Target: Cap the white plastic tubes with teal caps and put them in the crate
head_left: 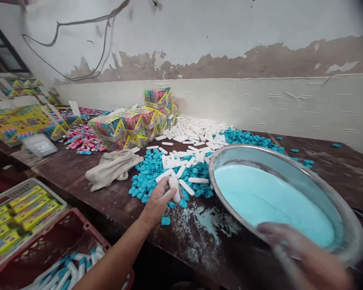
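Observation:
My left hand [159, 202] reaches over the dark wooden table and is closed on a white plastic tube [175, 189], at the near edge of a heap of blue caps [153, 171] mixed with more white tubes [196, 135]. My right hand [302, 251] is smeared by motion at the near rim of a large metal bowl [349, 225]. The bowl holds pale blue powder [269, 197]. Whether the right hand's fingers hold anything is unclear.
A beige cloth [112, 167] lies left of the caps. Stacked colourful boxes [130, 123] and loose pink items [83, 141] sit behind. A red crate [78, 223] with capped tubes and a white crate [24, 187] of yellow packs stand lower left. Spilled powder [204, 223] dusts the table.

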Action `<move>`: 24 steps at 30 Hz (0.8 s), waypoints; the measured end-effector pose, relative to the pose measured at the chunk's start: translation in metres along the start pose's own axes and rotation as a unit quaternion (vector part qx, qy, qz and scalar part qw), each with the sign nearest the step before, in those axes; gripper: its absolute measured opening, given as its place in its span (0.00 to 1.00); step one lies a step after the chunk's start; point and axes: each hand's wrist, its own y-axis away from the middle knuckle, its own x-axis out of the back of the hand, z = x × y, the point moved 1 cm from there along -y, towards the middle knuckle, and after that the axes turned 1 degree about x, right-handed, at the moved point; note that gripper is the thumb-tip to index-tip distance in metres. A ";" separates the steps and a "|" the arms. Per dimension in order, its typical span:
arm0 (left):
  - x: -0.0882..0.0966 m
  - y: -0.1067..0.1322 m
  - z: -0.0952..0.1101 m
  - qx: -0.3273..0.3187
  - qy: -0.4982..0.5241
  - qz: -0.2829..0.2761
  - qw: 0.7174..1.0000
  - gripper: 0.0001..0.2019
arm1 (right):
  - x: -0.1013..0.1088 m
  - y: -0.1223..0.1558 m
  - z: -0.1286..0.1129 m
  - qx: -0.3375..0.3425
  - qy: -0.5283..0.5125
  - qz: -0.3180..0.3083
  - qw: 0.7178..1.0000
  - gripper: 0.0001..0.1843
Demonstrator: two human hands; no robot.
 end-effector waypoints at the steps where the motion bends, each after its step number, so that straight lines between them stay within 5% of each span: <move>1: 0.012 0.007 -0.007 0.012 -0.001 0.026 1.000 0.09 | -0.023 -0.006 -0.018 0.042 -0.031 -0.069 0.996 0.13; 6: 0.044 0.040 -0.037 0.050 0.006 0.079 0.996 0.09 | -0.124 -0.055 -0.055 -0.021 -0.055 -0.242 0.969 0.14; 10: 0.046 0.052 -0.048 0.074 0.027 0.060 0.995 0.11 | -0.167 -0.083 -0.048 -0.063 0.062 -0.303 0.949 0.12; 24: 0.054 0.065 -0.050 0.089 0.077 0.090 0.989 0.12 | -0.199 -0.111 -0.070 -0.006 0.172 -0.295 0.940 0.09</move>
